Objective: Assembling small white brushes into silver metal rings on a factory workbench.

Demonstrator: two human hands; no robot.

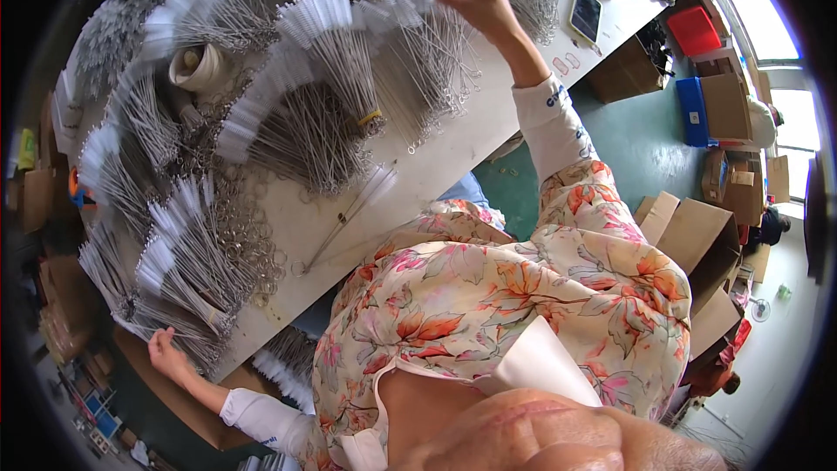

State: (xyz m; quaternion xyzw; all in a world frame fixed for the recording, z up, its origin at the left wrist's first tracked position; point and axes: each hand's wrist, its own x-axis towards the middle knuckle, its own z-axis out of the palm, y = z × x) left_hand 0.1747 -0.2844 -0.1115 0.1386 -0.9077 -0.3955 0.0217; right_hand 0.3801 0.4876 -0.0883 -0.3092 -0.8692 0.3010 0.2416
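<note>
Both outstretched | left hand beside brushes | right hand bent leftward

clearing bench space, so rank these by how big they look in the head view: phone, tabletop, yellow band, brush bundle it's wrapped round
Largest to smallest, as they look:
1. tabletop, partly covered
2. brush bundle
3. phone
4. yellow band
All four clearly differ in apparent size.

Top: is hanging loose, cream, carrying orange and pink flowers, grey leaves.
Right cuff: is showing white with dark blue lettering.
Left cuff: is matching in white, also bearing lettering.
Collar: is folding out white and broad.
Legwear: is showing blue.
</note>
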